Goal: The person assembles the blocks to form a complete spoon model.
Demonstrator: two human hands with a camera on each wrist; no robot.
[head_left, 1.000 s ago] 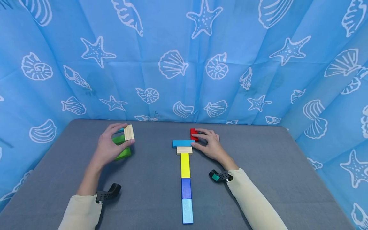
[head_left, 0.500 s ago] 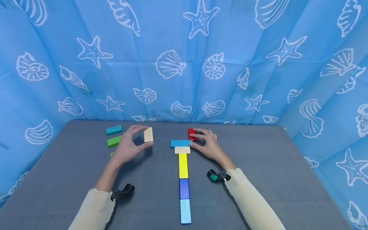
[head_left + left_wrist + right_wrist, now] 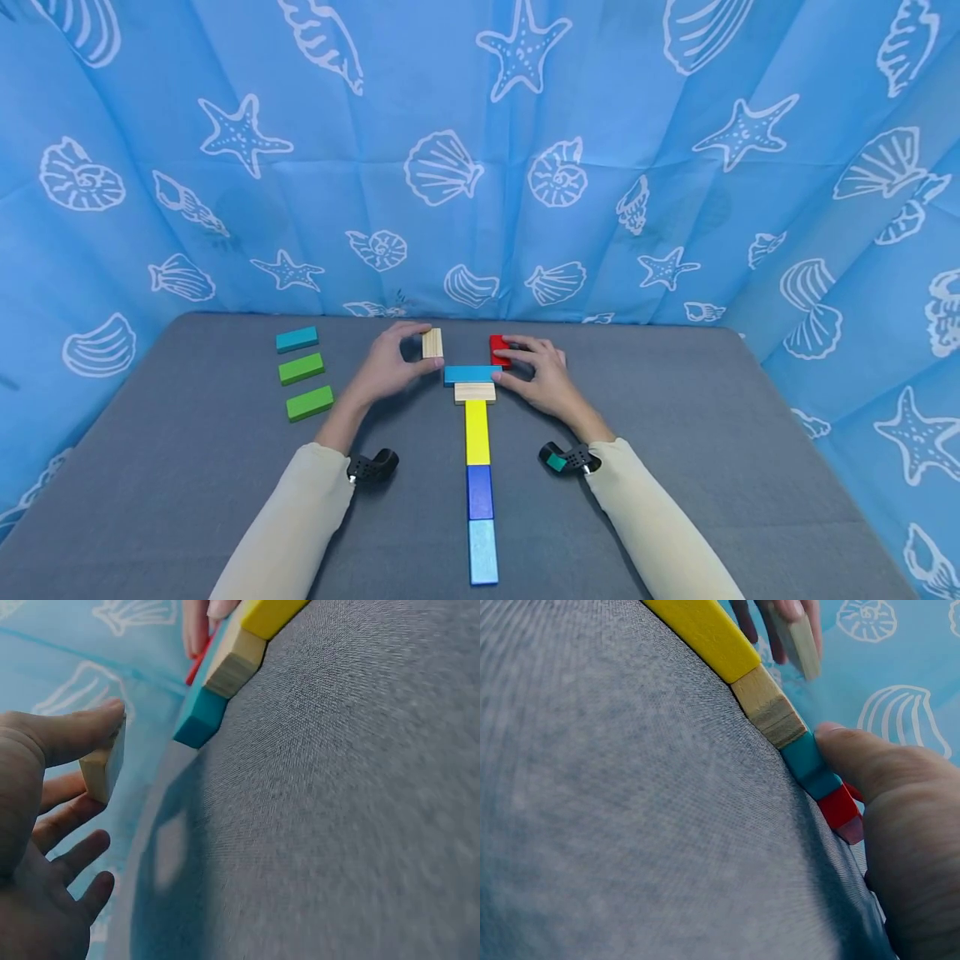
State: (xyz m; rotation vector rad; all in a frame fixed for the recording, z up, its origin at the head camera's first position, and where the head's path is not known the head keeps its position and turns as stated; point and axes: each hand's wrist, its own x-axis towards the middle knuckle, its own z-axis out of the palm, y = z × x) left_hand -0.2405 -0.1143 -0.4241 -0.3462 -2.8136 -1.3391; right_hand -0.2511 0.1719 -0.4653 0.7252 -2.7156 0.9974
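Observation:
My left hand (image 3: 390,362) pinches a plain wooden block (image 3: 432,342) between thumb and fingers. In the left wrist view the block is off the table, just beyond the left end of a blue block (image 3: 472,374). My right hand (image 3: 543,377) holds a red block (image 3: 498,350) that lies behind the blue block's right end. Its fingers reach over the red block, and its thumb (image 3: 844,746) is at the blue block's right end. Another plain wooden block (image 3: 475,392) lies against the front of the blue one.
Toward me run a yellow block (image 3: 477,432), a dark blue block (image 3: 480,492) and a light blue block (image 3: 483,551), end to end. On the left lie a teal block (image 3: 297,339) and two green blocks (image 3: 302,368). A shell-patterned curtain (image 3: 480,167) hangs behind the grey table (image 3: 637,400).
My left hand has carried the wooden block rightward from the green blocks to near the blue block, uncovering the teal and green blocks. My right hand has stayed at the red block.

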